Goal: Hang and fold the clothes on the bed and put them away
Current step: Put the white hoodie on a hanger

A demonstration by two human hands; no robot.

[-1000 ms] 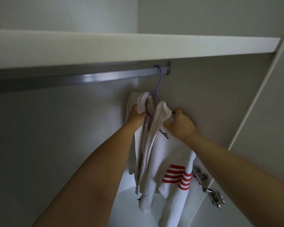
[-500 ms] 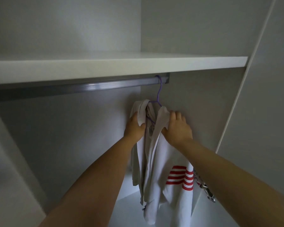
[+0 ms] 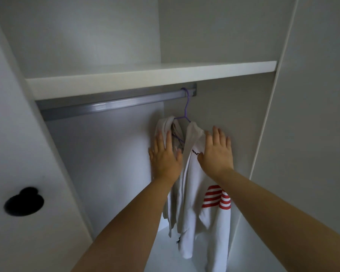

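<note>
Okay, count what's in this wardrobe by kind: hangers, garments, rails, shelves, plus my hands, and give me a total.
Purple hanger: 1
White garment with red stripes: 1
Metal rail: 1
Shelf: 1
Hands: 2 (left hand, right hand)
Total: 6

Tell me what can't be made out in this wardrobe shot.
All head view:
- Purple hanger: its shoulders are buried under the white top; only the hook and neck show.
- Black lettering on the top: the right hand covers most of it.
- Left hand: seen from behind, so contact with the cloth is unclear.
- The top's lower sleeve: cut off by the bottom edge.
- Rail: left end hidden by the left panel.
</note>
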